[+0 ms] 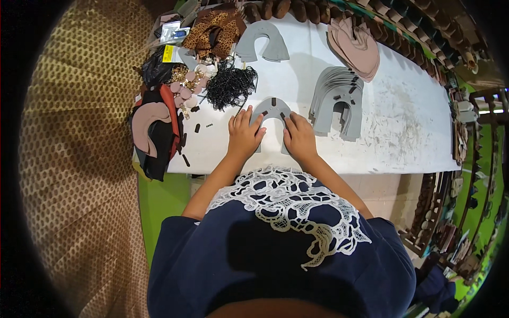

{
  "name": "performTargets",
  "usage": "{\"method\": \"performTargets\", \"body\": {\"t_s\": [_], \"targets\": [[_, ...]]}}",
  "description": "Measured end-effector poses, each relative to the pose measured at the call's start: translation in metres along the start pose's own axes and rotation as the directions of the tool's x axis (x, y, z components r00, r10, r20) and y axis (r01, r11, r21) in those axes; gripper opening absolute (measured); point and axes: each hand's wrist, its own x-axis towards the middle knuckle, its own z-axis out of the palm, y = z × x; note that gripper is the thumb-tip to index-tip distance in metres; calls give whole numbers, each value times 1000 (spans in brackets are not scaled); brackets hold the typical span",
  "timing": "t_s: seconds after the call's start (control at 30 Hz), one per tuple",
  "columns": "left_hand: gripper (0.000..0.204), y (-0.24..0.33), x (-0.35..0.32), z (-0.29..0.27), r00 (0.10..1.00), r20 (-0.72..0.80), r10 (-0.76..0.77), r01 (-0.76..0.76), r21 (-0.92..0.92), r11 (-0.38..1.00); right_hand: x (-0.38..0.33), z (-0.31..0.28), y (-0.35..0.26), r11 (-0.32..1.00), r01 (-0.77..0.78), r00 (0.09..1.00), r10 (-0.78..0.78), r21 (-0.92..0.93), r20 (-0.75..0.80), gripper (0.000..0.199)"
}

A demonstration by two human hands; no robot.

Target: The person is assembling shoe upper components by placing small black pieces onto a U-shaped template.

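A grey U-shaped shoe-upper piece (280,110) lies on the white table in front of me, its curve facing away. Small black strips sit on its curve, one at the top and one toward each side. My left hand (245,132) rests with fingers stretched at the piece's left side, fingertips near the left strip. On the other side, my right hand (300,137) lies over the right edge with its fingers extended at the right strip. Neither hand grips anything visible. To the right is a fanned stack of similar grey pieces (324,100), with black strips on the top one.
A heap of black beaded trim (229,87) and pink discs (186,91) lie left, below leopard-print material (214,32). More grey pieces (262,40) and pink cut pieces (354,49) lie farther back. Shoe lasts (297,9) line the far edge. A patterned curtain (85,159) hangs left.
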Motion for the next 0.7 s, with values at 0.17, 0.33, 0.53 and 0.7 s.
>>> {"method": "performTargets", "body": {"t_s": [0.17,0.33,0.53,0.7], "targets": [[44,1,1,0,1000,-19,16,-17,-11,1000,-2,4,2,999,-4,1000,3,-44,-13,35],[45,1,1,-2,1000,0,-3,3,-44,999,-2,6,3,997,8,1000,-8,-72,3,35],[46,0,1,-3,1000,-1,9,-9,-42,999,-1,1,-2,996,10,1000,-9,-84,14,35],[47,-1,0,-3,1000,7,15,-15,-30,999,-1,4,-2,994,3,1000,-2,-105,7,37]]}}
